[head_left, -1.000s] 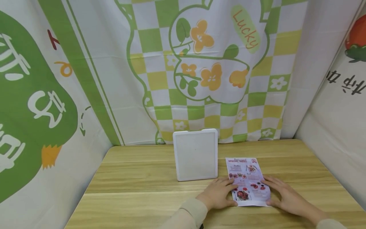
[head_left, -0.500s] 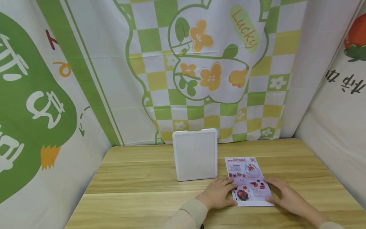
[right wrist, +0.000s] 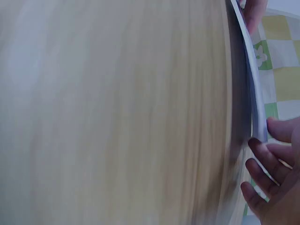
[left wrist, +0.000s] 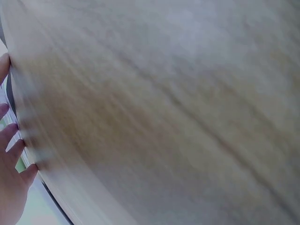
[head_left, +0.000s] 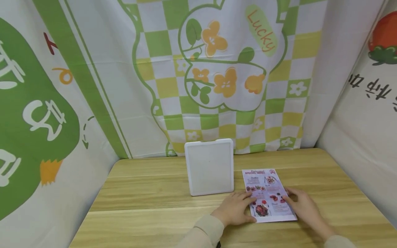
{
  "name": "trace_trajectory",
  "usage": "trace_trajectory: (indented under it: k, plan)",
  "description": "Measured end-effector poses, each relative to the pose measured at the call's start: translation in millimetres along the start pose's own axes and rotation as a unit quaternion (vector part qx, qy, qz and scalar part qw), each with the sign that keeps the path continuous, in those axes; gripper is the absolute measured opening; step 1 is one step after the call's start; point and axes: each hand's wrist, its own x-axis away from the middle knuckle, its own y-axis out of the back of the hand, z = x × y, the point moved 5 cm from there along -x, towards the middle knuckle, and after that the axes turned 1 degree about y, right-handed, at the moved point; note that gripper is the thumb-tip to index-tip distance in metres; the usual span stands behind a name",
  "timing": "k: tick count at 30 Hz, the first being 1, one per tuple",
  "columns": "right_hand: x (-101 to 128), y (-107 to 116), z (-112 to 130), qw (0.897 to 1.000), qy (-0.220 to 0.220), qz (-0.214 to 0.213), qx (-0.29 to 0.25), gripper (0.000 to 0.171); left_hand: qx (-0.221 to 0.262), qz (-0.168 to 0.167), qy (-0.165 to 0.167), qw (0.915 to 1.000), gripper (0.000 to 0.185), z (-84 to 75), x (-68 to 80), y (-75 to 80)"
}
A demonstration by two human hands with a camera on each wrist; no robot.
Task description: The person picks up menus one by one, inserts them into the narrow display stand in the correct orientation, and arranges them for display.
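A printed paper menu (head_left: pixel 269 194) with food pictures lies on the table, its lower right side slightly raised. My left hand (head_left: pixel 235 207) rests along the menu's left edge, fingertips on the paper and thumb by the lower left corner. In the left wrist view, the fingers of the left hand (left wrist: pixel 13 161) are spread against the table. My right hand (head_left: pixel 305 208) pinches the menu's right edge. The right wrist view shows the paper's edge (right wrist: pixel 255 89) between the thumb and index finger of the right hand (right wrist: pixel 279 164).
A white-framed rectangular panel (head_left: pixel 210 168) stands upright to the left of the menu. The wood-grain table (head_left: pixel 145 193) reaches back to a checked green and yellow curtain (head_left: pixel 223 86). Printed cloth walls (head_left: pixel 359 113) close in both sides.
My right hand has shifted from lying beside the lower right corner to pinching the menu's right edge. The paper's curled lower right part straightened first. My left hand stays at the left edge.
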Motion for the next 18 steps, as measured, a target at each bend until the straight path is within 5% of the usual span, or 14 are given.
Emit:
trace_trajectory:
  k: [11, 18]
  plan:
    - [-6.1, -6.0, -1.3, 0.995, -0.089, -0.026, -0.026, 0.040, 0.045, -0.042, 0.040, 0.9973, 0.070, 2.4, -1.3, -0.4]
    - [-5.3, -3.7, -5.8, 0.991, -0.115, -0.039, -0.056, 0.031, 0.134, -0.092, 0.101, 0.9815, 0.062, 7.0, -2.8, 4.7]
